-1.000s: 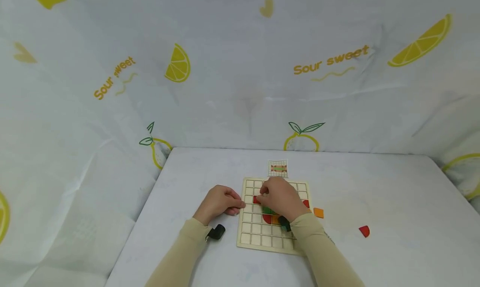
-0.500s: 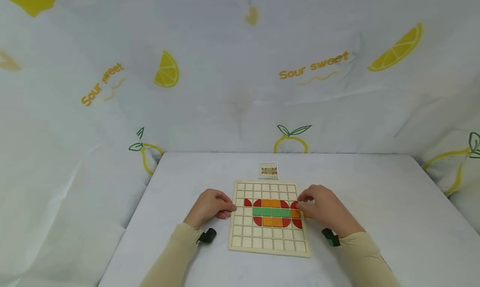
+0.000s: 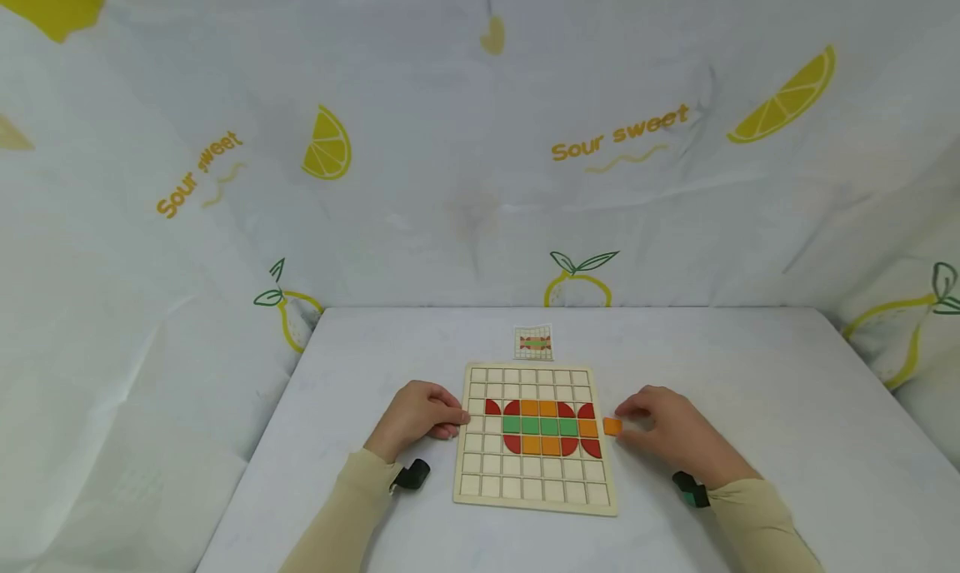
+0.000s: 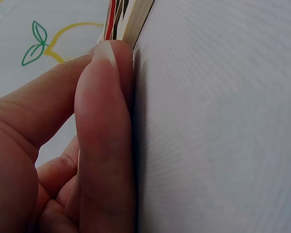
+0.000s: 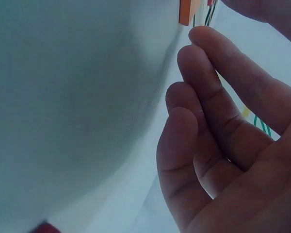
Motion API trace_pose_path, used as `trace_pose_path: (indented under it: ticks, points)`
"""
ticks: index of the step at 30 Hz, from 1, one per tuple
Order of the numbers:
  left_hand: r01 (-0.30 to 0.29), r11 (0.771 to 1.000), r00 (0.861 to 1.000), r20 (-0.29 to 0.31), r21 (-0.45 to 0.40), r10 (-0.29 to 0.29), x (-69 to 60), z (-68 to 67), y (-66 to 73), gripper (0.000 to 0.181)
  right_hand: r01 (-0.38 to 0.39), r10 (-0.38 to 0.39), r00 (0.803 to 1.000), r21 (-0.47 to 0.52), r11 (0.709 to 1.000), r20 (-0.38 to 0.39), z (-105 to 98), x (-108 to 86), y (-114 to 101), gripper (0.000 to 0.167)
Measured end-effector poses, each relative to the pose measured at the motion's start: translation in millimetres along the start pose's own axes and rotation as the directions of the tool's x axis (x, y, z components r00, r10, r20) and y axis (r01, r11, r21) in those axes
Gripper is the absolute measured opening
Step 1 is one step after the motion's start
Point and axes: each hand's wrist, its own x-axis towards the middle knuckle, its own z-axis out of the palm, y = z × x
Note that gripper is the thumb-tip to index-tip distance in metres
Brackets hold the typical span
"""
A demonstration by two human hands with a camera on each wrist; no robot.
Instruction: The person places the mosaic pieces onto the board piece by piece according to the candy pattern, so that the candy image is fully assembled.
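Observation:
A wooden grid board (image 3: 536, 490) lies on the table, with red quarter-round, orange square and green square tiles (image 3: 530, 426) set in its middle rows. The left hand (image 3: 420, 411) is at the board's left edge, thumb and forefinger tips together on it; in the left wrist view the thumb (image 4: 104, 131) lies along the rim. A loose orange square tile (image 3: 612, 426) sits just right of the board. Around it, thumb and forefinger parted, is the right hand (image 3: 675, 431). In the right wrist view the fingertips are slightly apart from the orange tile (image 5: 185, 12).
Behind the board lies a small pattern card (image 3: 533, 342) with a similar coloured design. A red piece (image 5: 46, 228) shows at the bottom of the right wrist view; in the head view the right arm hides it. A white lemon-print cloth (image 3: 450, 156) hangs behind the table.
From over the board's left part, the right hand has moved right to the loose orange tile. A red quarter-round tile is now visible in the board's left part. The left hand stays at the edge.

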Motion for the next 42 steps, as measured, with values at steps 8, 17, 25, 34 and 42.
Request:
trace_pose_path:
  ticks: [8, 17, 25, 34, 42]
  points:
    - [-0.004, 1.0, 1.0, 0.002, -0.003, 0.004, 0.2, -0.1, -1.8, 0.028, 0.005, -0.004, 1.0, -0.019, 1.0, 0.008, 8, 3.9, 2, 0.022]
    - [-0.019, 1.0, 1.0, 0.006, -0.015, 0.019, 0.9, 0.6, 0.0, 0.028, -0.019, 0.019, 1.0, 0.014, 1.0, 0.007, 6, 3.2, 8, 0.019]
    - [-0.015, 1.0, 1.0, 0.012, -0.024, 0.015, -0.2, 0.2, -0.4, 0.027, 0.008, -0.008, 1.0, 0.023, 1.0, -0.012, -1, 3.0, 0, 0.016]
    - [-0.016, 1.0, 1.0, 0.01, -0.023, 0.016, 2.1, -0.4, -3.6, 0.028, 0.094, -0.094, 0.996, 0.066, 0.993, -0.007, 7, 24.7, -39, 0.014]
    - [-0.019, 0.999, 1.0, 0.005, -0.029, 0.019, 2.1, 1.2, -3.2, 0.027, 0.118, -0.12, 0.992, 0.091, 0.989, 0.025, 25, 45.4, -70, 0.013]
